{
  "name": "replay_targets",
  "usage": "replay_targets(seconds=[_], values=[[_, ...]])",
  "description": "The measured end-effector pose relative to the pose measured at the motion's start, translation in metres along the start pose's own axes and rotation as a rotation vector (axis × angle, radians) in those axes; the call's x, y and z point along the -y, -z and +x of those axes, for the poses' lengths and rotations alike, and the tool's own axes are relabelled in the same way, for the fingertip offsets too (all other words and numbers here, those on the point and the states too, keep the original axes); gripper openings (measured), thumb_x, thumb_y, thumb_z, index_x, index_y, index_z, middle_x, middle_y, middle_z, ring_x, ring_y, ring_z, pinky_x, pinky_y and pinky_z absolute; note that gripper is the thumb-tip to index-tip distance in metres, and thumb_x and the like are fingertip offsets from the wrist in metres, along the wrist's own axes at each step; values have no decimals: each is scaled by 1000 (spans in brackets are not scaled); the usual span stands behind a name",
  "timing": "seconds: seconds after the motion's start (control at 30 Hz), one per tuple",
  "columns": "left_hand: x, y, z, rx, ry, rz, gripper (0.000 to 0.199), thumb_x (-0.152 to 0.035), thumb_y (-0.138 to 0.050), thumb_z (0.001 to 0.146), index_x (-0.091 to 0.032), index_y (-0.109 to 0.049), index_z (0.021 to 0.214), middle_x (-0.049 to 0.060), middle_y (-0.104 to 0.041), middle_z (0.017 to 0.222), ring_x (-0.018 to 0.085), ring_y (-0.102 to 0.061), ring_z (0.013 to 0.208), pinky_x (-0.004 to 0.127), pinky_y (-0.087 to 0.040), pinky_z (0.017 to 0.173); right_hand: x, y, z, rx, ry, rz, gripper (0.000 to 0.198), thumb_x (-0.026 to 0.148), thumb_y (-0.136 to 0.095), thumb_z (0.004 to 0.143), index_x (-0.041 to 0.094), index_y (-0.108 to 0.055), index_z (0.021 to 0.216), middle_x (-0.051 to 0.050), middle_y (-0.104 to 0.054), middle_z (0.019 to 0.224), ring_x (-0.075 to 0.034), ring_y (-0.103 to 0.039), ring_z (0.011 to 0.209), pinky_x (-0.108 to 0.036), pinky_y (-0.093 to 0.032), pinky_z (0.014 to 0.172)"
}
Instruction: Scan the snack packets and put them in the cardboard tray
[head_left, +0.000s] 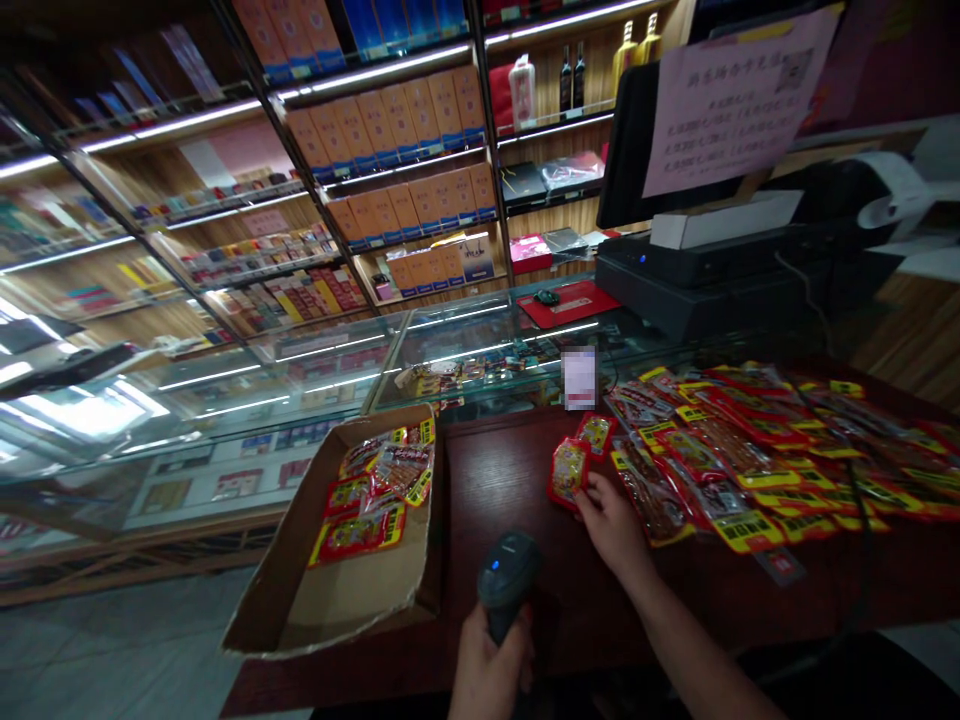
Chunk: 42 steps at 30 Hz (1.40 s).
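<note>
My left hand (489, 655) is wrapped round the handle of a dark barcode scanner (510, 568), which has a small blue light lit on its top. My right hand (604, 515) pinches a red snack packet (568, 470) by its lower right edge, just above the dark wooden counter. Beyond it lies a second small red packet (598, 436). To the right of that hand spreads a heap of red and yellow snack packets (727, 450). An open cardboard box (360, 595) on the left holds several similar packets (360, 530).
Behind the counter runs a glass display case (480, 335) with a red mat (574, 303) and a mouse on it. A monitor (630, 150) with a paper notice stands at the back right. Stocked shelves (390, 120) line the wall. A dark cable crosses the packet heap.
</note>
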<state>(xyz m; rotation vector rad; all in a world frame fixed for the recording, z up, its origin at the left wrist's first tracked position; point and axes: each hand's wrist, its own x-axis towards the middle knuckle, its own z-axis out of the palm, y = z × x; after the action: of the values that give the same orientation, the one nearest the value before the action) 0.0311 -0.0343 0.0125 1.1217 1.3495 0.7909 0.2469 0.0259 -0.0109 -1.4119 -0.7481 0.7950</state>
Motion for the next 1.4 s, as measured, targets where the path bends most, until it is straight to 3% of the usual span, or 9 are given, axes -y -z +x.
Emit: replay_targets(seconds=[0.27,0.47,0.9,1.07,1.27,1.4], values=[[-10,3,-4,81,-2,79,40,-53,-74,74,-16,-62,79,-5,-53,48,9,-46,37,20,-35,40,-13,4,-5,82,56,-145,37,50,-49,91,23,-57,116,-11,-80,101,-28,-77,93,-41,-62,81],[-11,1,-6,51,-10,40,42,-56,-77,69,-17,-60,72,-6,-50,46,8,-42,35,20,-32,39,-8,-1,-9,111,53,-183,29,39,-48,89,25,-55,114,-10,-79,101,-28,-77,95,-40,-61,84],[-9,3,-5,54,-12,31,37,-50,-76,72,-16,-61,73,-5,-53,48,9,-46,37,20,-35,40,-5,-1,-11,75,114,-259,29,39,-50,87,24,-58,111,-9,-80,100,-28,-76,96,-40,-59,85],[-4,3,0,46,-10,12,37,-49,-74,74,-15,-62,81,-5,-55,48,9,-47,36,20,-35,39,-8,1,-10,69,91,-190,31,41,-55,86,23,-60,111,-10,-78,103,-29,-75,98,-42,-59,88],[-2,3,-1,46,-18,2,33,-46,-73,75,-16,-61,81,-6,-54,48,9,-46,36,19,-35,38,-4,5,-8,-36,-84,75,41,49,-54,86,23,-59,117,-6,-74,101,-24,-74,79,-33,-63,57],[-1,3,1,61,-2,7,31,-44,-71,75,-16,-60,79,-6,-53,49,8,-45,36,19,-34,38,-5,5,-5,-107,-90,193,45,42,-66,77,23,-59,117,-3,-73,103,-22,-73,79,-33,-63,59]])
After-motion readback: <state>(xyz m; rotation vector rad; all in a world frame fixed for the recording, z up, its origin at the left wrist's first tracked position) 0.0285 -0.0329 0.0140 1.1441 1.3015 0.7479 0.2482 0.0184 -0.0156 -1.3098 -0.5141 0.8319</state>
